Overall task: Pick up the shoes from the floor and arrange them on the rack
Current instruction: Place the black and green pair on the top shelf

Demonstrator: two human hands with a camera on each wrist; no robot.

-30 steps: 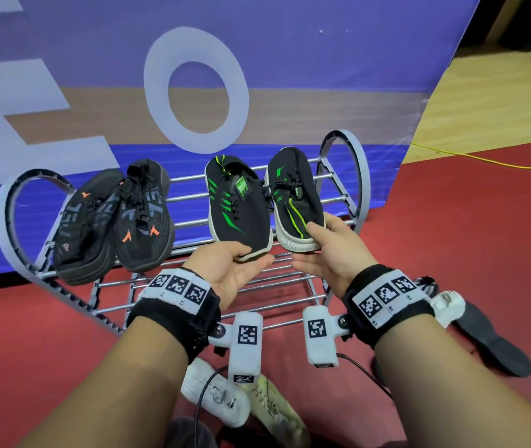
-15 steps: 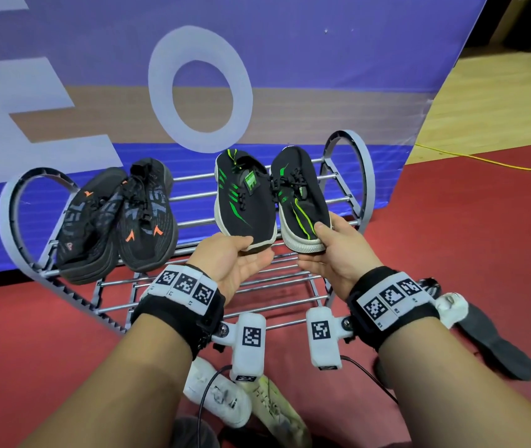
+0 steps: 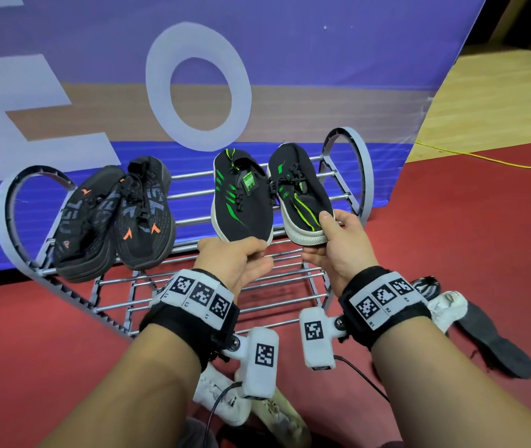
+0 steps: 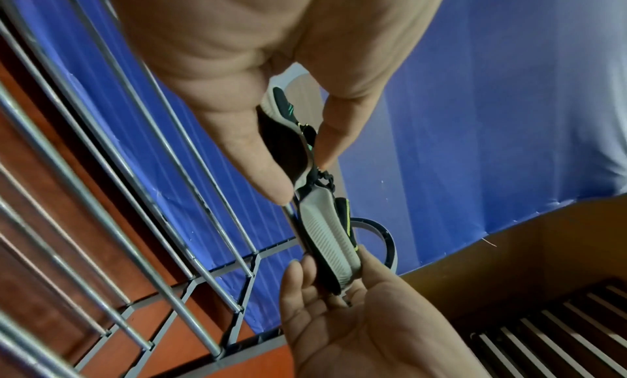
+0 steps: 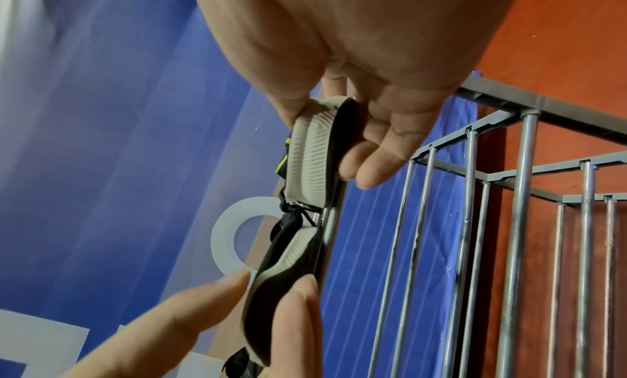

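Note:
Two black shoes with green stripes lie side by side on the top tier of the grey metal rack point(image 3: 366, 169). My left hand point(image 3: 257, 252) pinches the toe of the left green shoe point(image 3: 241, 202), thumb on top and fingers beneath; the left wrist view shows this shoe point(image 4: 291, 142) between them. With its thumb on the upper, my right hand point(image 3: 324, 236) grips the toe of the right green shoe point(image 3: 299, 192), and its ribbed white sole point(image 5: 312, 156) rests against my fingers. A black pair with orange marks point(image 3: 141, 218) sits at the rack's left end.
White shoes point(image 3: 222, 399) lie on the red floor under my wrists. A dark shoe point(image 3: 496, 347) and a white one point(image 3: 445, 308) lie to the right of the rack. A blue banner point(image 3: 322, 76) stands right behind the rack. The lower bars point(image 3: 193, 303) hold nothing.
Both hands have pushed the green pair a little farther up the top tier. Their holds on the toes are the same.

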